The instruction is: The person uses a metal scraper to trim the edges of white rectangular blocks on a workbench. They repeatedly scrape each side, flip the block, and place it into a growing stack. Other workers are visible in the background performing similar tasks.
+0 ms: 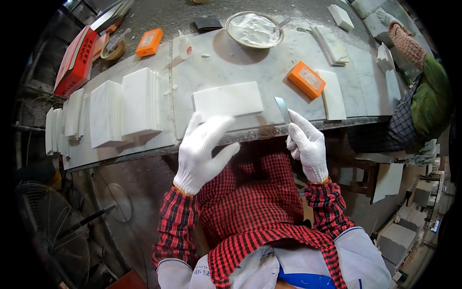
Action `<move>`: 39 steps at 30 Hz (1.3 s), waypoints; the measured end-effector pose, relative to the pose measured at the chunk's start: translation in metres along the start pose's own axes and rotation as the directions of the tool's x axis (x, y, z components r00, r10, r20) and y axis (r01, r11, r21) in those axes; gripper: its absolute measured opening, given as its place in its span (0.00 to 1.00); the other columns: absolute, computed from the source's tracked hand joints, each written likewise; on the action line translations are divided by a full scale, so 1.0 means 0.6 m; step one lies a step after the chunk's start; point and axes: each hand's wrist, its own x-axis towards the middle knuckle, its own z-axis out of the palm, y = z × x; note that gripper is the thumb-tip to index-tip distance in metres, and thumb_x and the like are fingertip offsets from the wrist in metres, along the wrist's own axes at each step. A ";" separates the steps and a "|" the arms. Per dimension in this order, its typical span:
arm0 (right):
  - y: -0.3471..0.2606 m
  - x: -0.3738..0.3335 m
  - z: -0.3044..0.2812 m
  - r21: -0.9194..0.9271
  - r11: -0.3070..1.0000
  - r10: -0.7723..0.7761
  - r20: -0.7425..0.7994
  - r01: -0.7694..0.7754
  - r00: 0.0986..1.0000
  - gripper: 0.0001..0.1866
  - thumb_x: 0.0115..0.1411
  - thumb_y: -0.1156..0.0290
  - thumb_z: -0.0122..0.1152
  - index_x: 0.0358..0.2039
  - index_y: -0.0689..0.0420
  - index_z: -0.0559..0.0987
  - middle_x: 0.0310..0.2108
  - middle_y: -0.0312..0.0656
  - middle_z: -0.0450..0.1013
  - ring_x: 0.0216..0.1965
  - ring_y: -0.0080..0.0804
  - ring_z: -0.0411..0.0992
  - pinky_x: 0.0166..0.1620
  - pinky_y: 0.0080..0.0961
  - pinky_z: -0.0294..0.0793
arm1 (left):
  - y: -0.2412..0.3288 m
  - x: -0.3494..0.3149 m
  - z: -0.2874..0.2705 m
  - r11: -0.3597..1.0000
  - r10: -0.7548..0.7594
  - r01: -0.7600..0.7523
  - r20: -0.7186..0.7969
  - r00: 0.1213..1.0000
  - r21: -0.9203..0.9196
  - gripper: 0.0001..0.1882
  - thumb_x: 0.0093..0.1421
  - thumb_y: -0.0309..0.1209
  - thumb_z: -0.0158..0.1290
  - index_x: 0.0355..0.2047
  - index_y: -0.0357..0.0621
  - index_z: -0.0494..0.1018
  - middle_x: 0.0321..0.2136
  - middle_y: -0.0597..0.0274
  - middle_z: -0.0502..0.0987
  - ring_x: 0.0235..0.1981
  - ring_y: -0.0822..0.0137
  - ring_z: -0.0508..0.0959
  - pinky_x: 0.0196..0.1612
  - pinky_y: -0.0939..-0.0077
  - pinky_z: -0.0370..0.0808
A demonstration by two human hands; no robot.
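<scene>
Fingers of the left hand spread apart, the white slab lying on the tabletop just beyond them, contact unclear; those of the right hand pinch a metal blade jutting past them. Probably stiff, smooth and chip-prone, the slab suits a grip along its long edges; the blade looks light.

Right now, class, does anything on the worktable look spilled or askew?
Yes, mildly: small white crumbs lie loose on the pale marble slab, left of the round metal bowl of white material, like stray bits. The nearer orange rectangular box also sits slanted relative to the long white tile beside it.
</scene>
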 end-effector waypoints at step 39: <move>-0.063 -0.001 -0.039 0.182 0.978 -0.105 0.001 0.103 0.995 0.23 0.75 0.68 0.56 0.67 0.62 0.74 0.23 0.31 0.72 0.20 0.12 0.65 0.23 0.11 0.61 | 0.094 0.066 0.062 -0.192 -0.593 0.414 0.441 0.673 -0.890 0.27 0.75 0.40 0.51 0.68 0.39 0.63 0.57 0.57 0.77 0.53 0.61 0.81 0.57 0.64 0.79</move>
